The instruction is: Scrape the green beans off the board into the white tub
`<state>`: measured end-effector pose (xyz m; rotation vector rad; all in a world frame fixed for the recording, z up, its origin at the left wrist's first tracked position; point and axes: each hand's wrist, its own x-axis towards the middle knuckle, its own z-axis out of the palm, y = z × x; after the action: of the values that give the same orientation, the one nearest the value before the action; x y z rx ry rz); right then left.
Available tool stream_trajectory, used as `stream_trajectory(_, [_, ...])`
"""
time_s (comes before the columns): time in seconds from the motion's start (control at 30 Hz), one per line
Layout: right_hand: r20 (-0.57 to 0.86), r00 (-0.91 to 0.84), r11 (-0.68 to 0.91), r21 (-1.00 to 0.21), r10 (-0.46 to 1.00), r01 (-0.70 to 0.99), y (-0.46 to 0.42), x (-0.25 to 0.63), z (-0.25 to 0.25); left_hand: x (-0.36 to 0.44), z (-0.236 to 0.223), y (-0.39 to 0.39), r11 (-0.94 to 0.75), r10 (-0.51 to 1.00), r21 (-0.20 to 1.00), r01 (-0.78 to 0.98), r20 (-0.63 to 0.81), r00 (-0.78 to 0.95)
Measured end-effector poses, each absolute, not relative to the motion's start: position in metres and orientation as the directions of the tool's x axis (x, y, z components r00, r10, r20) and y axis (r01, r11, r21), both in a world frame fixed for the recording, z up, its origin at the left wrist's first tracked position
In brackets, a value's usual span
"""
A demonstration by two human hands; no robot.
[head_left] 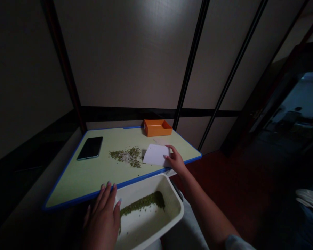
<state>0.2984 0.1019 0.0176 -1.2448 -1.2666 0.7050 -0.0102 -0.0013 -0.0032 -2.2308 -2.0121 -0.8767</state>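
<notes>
My right hand point(174, 159) pinches a white card or stiff sheet point(156, 155) between thumb and fingers, holding it tilted just above the table's right side. Left of the card lies a loose scatter of small green grains point(130, 156); their kind is too small to tell. In front of the table edge is a white plastic bin point(169, 220) with a band of green grains point(143, 203) along its inside. My left hand point(103, 217) is at the bin's left wall, its thumb on the inner side and fingers stretched along the outside. The rim beneath it is hidden.
The pale green table point(75, 184) has a raised blue edge. A phone point(90, 147) lies at its left, and an orange open box point(158, 128) stands at the back. Panelled walls close off the far side. At the far right, pale cloth point(311, 201) shows.
</notes>
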Motion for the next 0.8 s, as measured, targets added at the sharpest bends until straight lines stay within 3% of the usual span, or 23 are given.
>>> stream_trajectory(0.8, [0.251,0.138,0.224,-0.957,0.958,0.186,0.1043,0.2980,0.0109,-0.0117,-0.0030,-0.0027,-0.173,0.915,0.322,0.931,0.401,0.032])
